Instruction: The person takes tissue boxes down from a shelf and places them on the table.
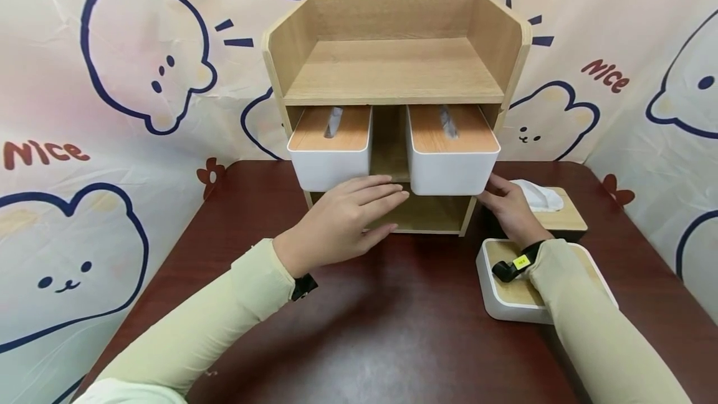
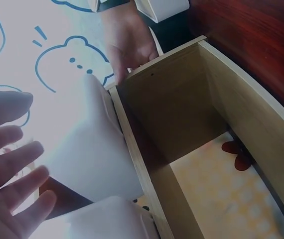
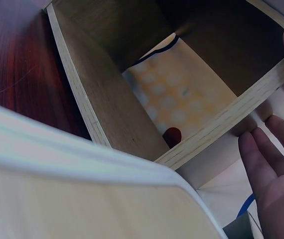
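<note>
Two white tissue boxes with wood-grain lids, a left box [image 1: 328, 170] and a right box [image 1: 453, 173], stick out side by side from the middle level of a wooden desk shelf [image 1: 392, 70]. White tissue shows in each lid slot. My left hand [image 1: 350, 220] hovers at the lower front of the left box, its fingers extended and holding nothing. At the shelf's right side is my right hand [image 1: 513, 211]. Its fingertips [image 3: 251, 144] touch the outer face of the side panel [image 2: 167, 62], and the thumb is near the panel's front edge.
Right of the shelf, a low white box with a wood-grain lid [image 1: 513, 279] lies under my right wrist. Behind it stands a dark tissue box with a wooden lid [image 1: 569, 207] and a white tissue sticking out. Cartoon-printed cloth [image 1: 151, 48] surrounds the dark red table [image 1: 392, 329].
</note>
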`<state>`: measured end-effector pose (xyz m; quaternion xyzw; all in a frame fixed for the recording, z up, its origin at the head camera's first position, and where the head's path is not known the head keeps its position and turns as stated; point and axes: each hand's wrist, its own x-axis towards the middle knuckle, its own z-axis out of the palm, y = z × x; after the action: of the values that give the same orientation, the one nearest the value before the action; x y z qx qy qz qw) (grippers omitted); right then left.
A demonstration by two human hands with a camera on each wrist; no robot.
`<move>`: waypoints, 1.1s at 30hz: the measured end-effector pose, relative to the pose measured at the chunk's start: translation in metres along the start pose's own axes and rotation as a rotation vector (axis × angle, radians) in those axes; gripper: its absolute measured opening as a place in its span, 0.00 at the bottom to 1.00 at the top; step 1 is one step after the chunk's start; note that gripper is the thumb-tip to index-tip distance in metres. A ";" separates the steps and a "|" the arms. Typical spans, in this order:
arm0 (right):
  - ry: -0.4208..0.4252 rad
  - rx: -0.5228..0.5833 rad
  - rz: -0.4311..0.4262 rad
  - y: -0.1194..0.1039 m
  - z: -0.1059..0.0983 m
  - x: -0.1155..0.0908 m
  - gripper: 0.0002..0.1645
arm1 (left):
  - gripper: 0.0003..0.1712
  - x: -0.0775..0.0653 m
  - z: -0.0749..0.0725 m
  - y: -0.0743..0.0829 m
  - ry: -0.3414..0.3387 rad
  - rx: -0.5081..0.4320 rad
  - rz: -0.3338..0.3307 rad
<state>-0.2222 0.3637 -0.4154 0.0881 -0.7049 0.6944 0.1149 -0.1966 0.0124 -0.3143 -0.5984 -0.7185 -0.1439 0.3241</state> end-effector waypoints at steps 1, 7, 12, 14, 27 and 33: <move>0.001 -0.007 -0.001 0.000 0.000 0.000 0.24 | 0.25 0.002 0.001 0.000 0.009 0.009 0.008; 0.000 -0.004 -0.014 0.000 -0.001 0.002 0.24 | 0.26 0.011 0.006 -0.001 0.044 0.050 0.025; 0.002 -0.009 -0.006 0.000 -0.003 0.003 0.23 | 0.28 0.021 0.011 0.000 0.032 0.064 0.028; 0.003 -0.005 -0.002 -0.001 -0.002 0.003 0.23 | 0.29 0.024 0.015 0.000 0.026 0.065 0.039; 0.001 -0.011 -0.008 0.000 -0.002 0.003 0.24 | 0.30 0.046 0.026 0.002 0.001 0.161 0.068; 0.013 0.019 -0.016 0.003 -0.001 0.002 0.22 | 0.29 0.056 0.032 0.006 -0.033 0.180 0.070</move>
<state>-0.2249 0.3646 -0.4177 0.0905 -0.6968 0.7006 0.1242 -0.2045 0.0760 -0.3035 -0.5939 -0.7124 -0.0576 0.3693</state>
